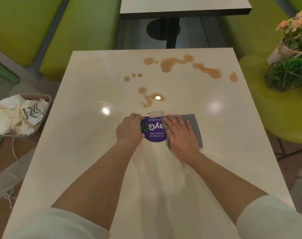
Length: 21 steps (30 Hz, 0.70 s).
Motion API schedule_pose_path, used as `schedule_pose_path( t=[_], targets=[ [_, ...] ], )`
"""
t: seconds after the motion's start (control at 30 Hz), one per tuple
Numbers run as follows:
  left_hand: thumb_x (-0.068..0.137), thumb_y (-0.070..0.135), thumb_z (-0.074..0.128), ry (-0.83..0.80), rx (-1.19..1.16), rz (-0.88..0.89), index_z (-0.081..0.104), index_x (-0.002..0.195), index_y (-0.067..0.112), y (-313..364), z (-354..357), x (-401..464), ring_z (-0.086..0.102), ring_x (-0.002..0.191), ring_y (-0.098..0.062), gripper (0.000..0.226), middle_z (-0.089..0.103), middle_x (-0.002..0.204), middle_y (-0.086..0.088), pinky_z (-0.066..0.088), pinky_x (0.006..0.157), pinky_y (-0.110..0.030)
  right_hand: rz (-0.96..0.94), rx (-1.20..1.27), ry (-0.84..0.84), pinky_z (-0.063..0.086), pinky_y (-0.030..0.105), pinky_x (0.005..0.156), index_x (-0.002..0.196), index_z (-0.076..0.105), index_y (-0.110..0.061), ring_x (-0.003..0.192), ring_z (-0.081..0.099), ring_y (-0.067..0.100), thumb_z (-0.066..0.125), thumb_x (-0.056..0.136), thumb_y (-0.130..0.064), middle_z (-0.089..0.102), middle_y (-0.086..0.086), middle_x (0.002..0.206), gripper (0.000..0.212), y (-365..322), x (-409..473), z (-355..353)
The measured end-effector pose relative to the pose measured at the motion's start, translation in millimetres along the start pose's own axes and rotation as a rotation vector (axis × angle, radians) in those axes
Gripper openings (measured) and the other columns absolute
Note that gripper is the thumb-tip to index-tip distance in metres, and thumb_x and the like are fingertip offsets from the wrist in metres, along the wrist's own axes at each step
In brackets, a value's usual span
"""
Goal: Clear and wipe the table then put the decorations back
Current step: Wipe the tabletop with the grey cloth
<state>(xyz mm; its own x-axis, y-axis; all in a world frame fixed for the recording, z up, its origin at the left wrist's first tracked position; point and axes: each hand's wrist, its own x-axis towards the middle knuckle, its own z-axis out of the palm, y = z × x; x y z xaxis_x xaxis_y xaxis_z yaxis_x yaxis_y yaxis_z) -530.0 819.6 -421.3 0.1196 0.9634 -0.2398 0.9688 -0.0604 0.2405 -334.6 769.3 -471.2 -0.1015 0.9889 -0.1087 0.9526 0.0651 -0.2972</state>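
Centrally on the pale table lies a round purple sticker, the reference point here. Left hand sits at its left edge, fingers curled, seemingly pinching the rim. Right hand lies flat, fingers straight, pressing a grey cloth touching the sticker's right side. Brown spills spread beyond the sticker. Tray of crumpled tissues stands far left of it; flower decorations far right, on a green seat.

Both forearms reach forward, close together; left hand curled (fingers bent), right hand lies flat, fingers spread.
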Motion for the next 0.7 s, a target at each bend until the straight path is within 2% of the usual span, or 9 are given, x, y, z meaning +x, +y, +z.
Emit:
schedule_pose_path(
  t=[0.1, 0.2, 0.3, 0.37, 0.43, 0.53, 0.6, 0.7],
  targets=[
    [0.081, 0.023, 0.074, 0.014, -0.013, 0.0, 0.046, 0.138, 0.028, -0.5, 1.3, -1.1, 0.047, 0.121, -0.016, 0.064, 0.045, 0.138, 0.009, 0.042, 0.082, -0.029, 0.082, 0.033, 0.043, -0.006, 0.04, 0.121, 0.155, 0.019, -0.03, 0.15, 0.002, 0.014, 0.001, 0.094, -0.04, 0.014, -0.011, 0.162, 0.064, -26.3, 6.9, 3.1],
    [0.081, 0.025, 0.074, 0.002, -0.002, 0.019, 0.045, 0.14, 0.029, -2.2, 0.3, -0.4, 0.045, 0.125, -0.016, 0.066, 0.043, 0.141, 0.01, 0.043, 0.088, -0.031, -0.076, 0.024, -0.022, -0.006, 0.04, 0.121, 0.155, 0.017, -0.034, 0.15, 0.0, 0.011, 0.003, 0.096, -0.041, 0.012, -0.015, 0.162, 0.061, -48.9, -15.5, 14.0],
    [0.082, 0.028, 0.074, -0.024, -0.015, 0.032, 0.043, 0.142, 0.03, -6.4, -1.3, 0.0, 0.043, 0.129, -0.016, 0.067, 0.04, 0.145, 0.01, 0.042, 0.093, -0.033, -0.192, 0.014, -0.049, -0.004, 0.04, 0.121, 0.154, 0.018, -0.035, 0.15, -0.001, 0.007, 0.006, 0.099, -0.041, 0.011, -0.017, 0.161, 0.057, -33.4, -23.8, 12.5],
    [0.083, 0.029, 0.074, -0.033, -0.033, 0.037, 0.042, 0.143, 0.031, -7.8, -0.8, -0.4, 0.04, 0.131, -0.015, 0.068, 0.038, 0.147, 0.011, 0.042, 0.095, -0.032, -0.142, -0.012, -0.024, -0.004, 0.039, 0.121, 0.154, 0.018, -0.035, 0.15, 0.001, 0.008, 0.003, 0.098, -0.041, 0.012, -0.016, 0.161, 0.059, -15.1, -13.5, 7.6],
    [0.083, 0.03, 0.073, -0.036, -0.051, 0.044, 0.04, 0.145, 0.031, -10.0, -0.2, -0.2, 0.038, 0.134, -0.014, 0.07, 0.036, 0.15, 0.012, 0.041, 0.098, -0.032, -0.014, -0.015, 0.021, -0.006, 0.038, 0.12, 0.155, 0.017, -0.033, 0.15, 0.002, 0.01, 0.003, 0.097, -0.041, 0.014, -0.014, 0.162, 0.06, -6.2, 2.6, 3.8],
    [0.084, 0.03, 0.072, -0.036, -0.072, 0.055, 0.04, 0.145, 0.031, -13.1, 0.9, 0.3, 0.037, 0.135, -0.014, 0.07, 0.035, 0.151, 0.012, 0.04, 0.1, -0.032, 0.105, 0.003, 0.078, -0.004, 0.041, 0.12, 0.155, 0.02, -0.028, 0.15, 0.004, 0.014, 0.009, 0.098, -0.037, 0.015, -0.01, 0.162, 0.058, -29.8, 8.0, 10.3],
    [0.084, 0.031, 0.072, -0.048, -0.07, 0.068, 0.04, 0.146, 0.031, -14.4, 0.7, 1.0, 0.036, 0.136, -0.014, 0.069, 0.034, 0.152, 0.012, 0.039, 0.102, -0.031, 0.039, -0.009, 0.075, 0.0, 0.042, 0.121, 0.154, 0.024, -0.027, 0.15, 0.009, 0.016, 0.012, 0.098, -0.037, 0.019, -0.008, 0.161, 0.058, -50.5, -6.7, 21.3],
    [0.088, 0.031, 0.067, -0.083, -0.038, 0.121, 0.036, 0.148, 0.03, -16.5, -2.0, 4.5, 0.035, 0.137, -0.016, 0.068, 0.031, 0.154, 0.01, 0.036, 0.107, -0.032, -0.174, -0.048, 0.036, 0.009, 0.043, 0.118, 0.153, 0.029, -0.026, 0.149, 0.016, 0.014, 0.021, 0.102, -0.036, 0.025, -0.008, 0.159, 0.053, -47.9, -29.3, 26.4]
  ],
)
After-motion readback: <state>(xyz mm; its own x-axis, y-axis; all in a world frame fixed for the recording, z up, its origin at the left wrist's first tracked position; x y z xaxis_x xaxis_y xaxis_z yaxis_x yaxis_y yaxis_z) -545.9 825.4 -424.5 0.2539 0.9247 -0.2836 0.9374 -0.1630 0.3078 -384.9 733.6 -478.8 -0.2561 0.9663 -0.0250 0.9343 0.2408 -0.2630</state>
